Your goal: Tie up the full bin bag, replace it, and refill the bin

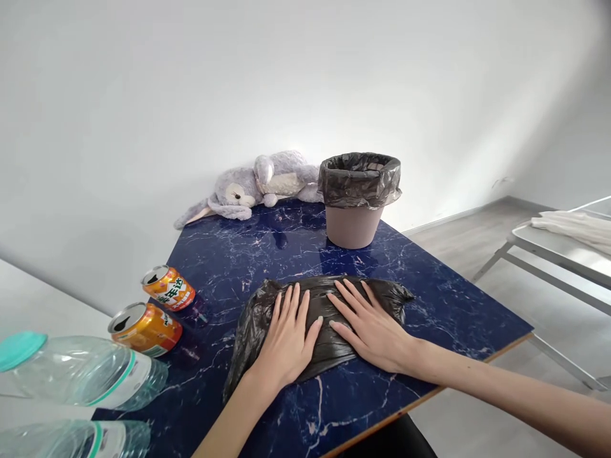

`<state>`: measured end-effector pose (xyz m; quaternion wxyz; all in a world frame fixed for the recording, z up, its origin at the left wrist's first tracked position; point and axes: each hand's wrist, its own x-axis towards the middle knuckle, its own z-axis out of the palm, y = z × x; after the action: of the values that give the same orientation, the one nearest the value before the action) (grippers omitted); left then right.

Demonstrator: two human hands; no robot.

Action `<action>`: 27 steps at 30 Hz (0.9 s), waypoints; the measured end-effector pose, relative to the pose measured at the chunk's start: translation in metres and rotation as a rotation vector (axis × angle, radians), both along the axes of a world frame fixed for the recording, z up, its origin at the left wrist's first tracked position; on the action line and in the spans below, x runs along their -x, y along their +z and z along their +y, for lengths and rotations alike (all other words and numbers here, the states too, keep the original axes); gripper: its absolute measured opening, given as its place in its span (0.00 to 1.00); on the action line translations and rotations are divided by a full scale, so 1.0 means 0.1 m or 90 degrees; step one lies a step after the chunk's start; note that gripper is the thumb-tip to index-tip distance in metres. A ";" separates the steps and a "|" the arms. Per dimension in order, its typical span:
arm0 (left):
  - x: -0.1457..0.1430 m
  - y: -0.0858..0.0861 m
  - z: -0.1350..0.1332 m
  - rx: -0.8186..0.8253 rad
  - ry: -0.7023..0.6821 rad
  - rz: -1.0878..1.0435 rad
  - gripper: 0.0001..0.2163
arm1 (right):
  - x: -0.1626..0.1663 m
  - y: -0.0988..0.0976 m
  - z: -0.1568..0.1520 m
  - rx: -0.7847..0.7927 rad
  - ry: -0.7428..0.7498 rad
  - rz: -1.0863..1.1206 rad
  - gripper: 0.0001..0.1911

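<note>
A black plastic garbage bag (312,331) lies flattened on the blue marble-patterned table (296,254), its long side running left to right. My left hand (289,337) rests flat on its left half, fingers stretched out and pointing away from me. On the right half lies my right hand (372,327), palm down with its fingers spread. Neither hand grips anything. Parts of the bag under both palms are hidden. Beyond the bag stands a pinkish-beige trash bin (353,226), upright, with a dark liner (358,187) folded over its rim.
Two orange soda cans (174,289) and two clear plastic bottles (76,369) stand along the left side. A grey plush rabbit (238,187) lies at the back against the wall. Right of the table's edge is a white folding chair (568,248) with a pale cloth.
</note>
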<state>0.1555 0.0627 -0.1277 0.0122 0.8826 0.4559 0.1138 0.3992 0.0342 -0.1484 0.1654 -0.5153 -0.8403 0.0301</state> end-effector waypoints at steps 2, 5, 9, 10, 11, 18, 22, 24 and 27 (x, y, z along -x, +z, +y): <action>0.06 0.02 0.01 0.034 0.013 0.004 0.31 | -0.04 0.00 0.01 0.018 0.000 0.005 0.35; 0.14 0.09 0.03 0.078 0.045 0.005 0.32 | -0.11 0.02 0.05 0.024 -0.001 0.009 0.34; 0.29 0.13 0.07 0.063 0.064 0.014 0.31 | -0.20 0.02 0.11 0.019 0.001 0.007 0.33; 0.34 0.12 0.09 0.052 0.069 0.020 0.31 | -0.22 0.02 0.12 0.014 0.004 0.006 0.33; 0.38 0.11 0.12 0.038 0.075 0.025 0.31 | -0.24 0.02 0.14 0.007 0.010 0.004 0.33; 0.66 -0.02 0.29 -0.033 0.097 0.016 0.30 | -0.32 -0.04 0.25 -0.009 0.017 0.013 0.34; 0.75 -0.05 0.35 -0.031 0.108 -0.001 0.30 | -0.38 -0.06 0.37 0.019 0.040 0.010 0.35; 0.77 -0.03 0.36 -0.037 0.121 -0.015 0.30 | -0.46 -0.06 0.45 0.034 0.058 0.011 0.34; 0.76 0.05 0.32 -0.130 0.143 -0.105 0.29 | -0.62 -0.04 0.58 0.049 0.089 0.024 0.34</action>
<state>0.0790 0.0952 -0.1226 -0.0531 0.8102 0.5355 0.2324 0.4615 0.0926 -0.1520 0.1584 -0.4607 -0.8693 0.0835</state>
